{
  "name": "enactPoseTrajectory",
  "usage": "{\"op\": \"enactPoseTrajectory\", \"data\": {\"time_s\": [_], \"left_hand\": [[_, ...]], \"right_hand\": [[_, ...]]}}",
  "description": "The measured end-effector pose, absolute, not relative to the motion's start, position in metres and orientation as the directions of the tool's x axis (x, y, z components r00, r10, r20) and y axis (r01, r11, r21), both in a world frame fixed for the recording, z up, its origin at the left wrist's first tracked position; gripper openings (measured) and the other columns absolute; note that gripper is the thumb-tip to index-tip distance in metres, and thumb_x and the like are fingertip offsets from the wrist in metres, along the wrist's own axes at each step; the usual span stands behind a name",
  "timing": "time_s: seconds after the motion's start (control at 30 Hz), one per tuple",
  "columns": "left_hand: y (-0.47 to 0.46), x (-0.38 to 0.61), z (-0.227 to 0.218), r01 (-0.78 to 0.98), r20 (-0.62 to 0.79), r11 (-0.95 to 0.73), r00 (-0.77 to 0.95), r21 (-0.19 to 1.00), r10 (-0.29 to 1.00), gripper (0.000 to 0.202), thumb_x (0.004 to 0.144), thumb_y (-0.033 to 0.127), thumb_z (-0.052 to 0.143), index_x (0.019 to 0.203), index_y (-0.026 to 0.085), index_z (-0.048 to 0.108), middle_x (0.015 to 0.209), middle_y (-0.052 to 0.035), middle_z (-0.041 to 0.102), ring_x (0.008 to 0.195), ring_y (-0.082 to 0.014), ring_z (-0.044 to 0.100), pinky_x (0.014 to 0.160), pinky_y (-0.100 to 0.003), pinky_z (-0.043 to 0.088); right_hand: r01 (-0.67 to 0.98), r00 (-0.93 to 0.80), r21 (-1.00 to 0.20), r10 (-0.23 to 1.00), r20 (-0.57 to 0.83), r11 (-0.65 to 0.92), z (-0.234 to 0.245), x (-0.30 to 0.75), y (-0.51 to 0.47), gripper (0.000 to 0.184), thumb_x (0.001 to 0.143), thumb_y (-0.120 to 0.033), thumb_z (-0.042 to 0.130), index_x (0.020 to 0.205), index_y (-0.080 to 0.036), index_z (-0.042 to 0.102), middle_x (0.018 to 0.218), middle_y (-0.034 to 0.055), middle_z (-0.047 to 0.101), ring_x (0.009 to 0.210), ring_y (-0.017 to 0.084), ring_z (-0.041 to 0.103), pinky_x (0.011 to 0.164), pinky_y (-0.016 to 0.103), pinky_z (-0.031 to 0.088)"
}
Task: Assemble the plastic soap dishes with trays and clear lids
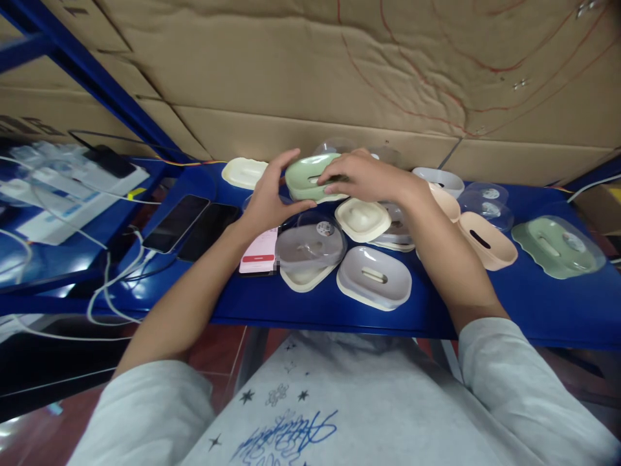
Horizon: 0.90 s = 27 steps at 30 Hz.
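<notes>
A pale green soap dish (305, 169) with a slot in its middle is tilted between my hands at the back of the table. My left hand (266, 200) curves round its left end, thumb along the front edge and a finger up behind. From the right, my right hand (361, 176) has its fingers on the dish beside the slot. A cream dish part (363, 219) lies just in front of it. Nearer me are a grey soap dish (395, 275) and a clear lid (310, 244) resting over a cream base (305, 278).
Peach dishes (488, 243), clear lids (485, 194) and a lidded green dish (557, 246) lie on the right. Phones (177, 223) and white cables (109, 285) are left on the blue table (436, 317). A cardboard sheet (291, 77) stands behind.
</notes>
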<state>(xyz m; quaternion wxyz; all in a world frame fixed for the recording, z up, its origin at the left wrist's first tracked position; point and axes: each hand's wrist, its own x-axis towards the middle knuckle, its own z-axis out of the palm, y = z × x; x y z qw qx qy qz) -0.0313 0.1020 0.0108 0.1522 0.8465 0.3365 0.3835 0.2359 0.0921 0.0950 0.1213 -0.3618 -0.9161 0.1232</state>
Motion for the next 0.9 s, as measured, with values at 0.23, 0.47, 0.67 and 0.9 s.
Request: {"op": "enactPoseTrajectory", "data": {"time_s": [0.23,0.47,0.67,0.9], "left_hand": [[0.103,-0.030,0.011,0.495,0.572,-0.791,0.552,0.360,0.606,0.101,0.090,0.082,0.070,0.165,0.028,0.031,0.176,-0.0163,0.032,0.166,-0.0345,0.031,0.127,-0.065,0.044],[0.097,-0.029,0.017,0.602,0.612,-0.746,0.484,0.286,0.625,0.072,0.104,0.058,0.060,0.166,0.030,0.036,0.178,-0.0140,0.031,0.165,-0.0366,0.032,0.130,-0.065,0.034],[0.098,-0.026,0.013,0.621,0.531,-0.742,0.552,0.254,0.643,0.055,0.101,0.039,0.060,0.154,0.027,0.054,0.157,-0.0145,0.056,0.147,-0.0347,0.055,0.123,-0.057,0.046],[0.091,-0.023,0.014,0.647,0.377,-0.739,0.647,0.189,0.663,0.039,0.105,0.034,0.051,0.138,0.022,0.068,0.134,-0.0127,0.072,0.123,-0.0333,0.070,0.105,-0.048,0.056]], "right_hand": [[0.713,-0.619,-0.239,0.751,0.228,0.660,0.103,0.233,0.089,0.039,0.111,-0.041,0.040,0.121,-0.029,0.076,0.122,0.0058,0.080,0.115,0.031,0.070,0.104,0.048,0.047],[0.871,-0.377,-0.131,0.814,0.442,0.474,0.122,0.261,0.090,0.042,0.111,-0.042,0.037,0.119,-0.026,0.075,0.119,0.0114,0.080,0.115,0.036,0.071,0.103,0.054,0.049],[0.840,-0.391,-0.176,0.798,0.459,0.513,0.126,0.264,0.088,0.042,0.109,-0.050,0.040,0.121,-0.030,0.075,0.120,0.0092,0.079,0.118,0.037,0.069,0.107,0.056,0.050],[0.756,-0.548,-0.158,0.747,0.376,0.635,0.138,0.242,0.055,0.031,0.110,-0.037,0.051,0.123,-0.022,0.075,0.122,0.0088,0.080,0.116,0.032,0.072,0.104,0.050,0.053]]}}
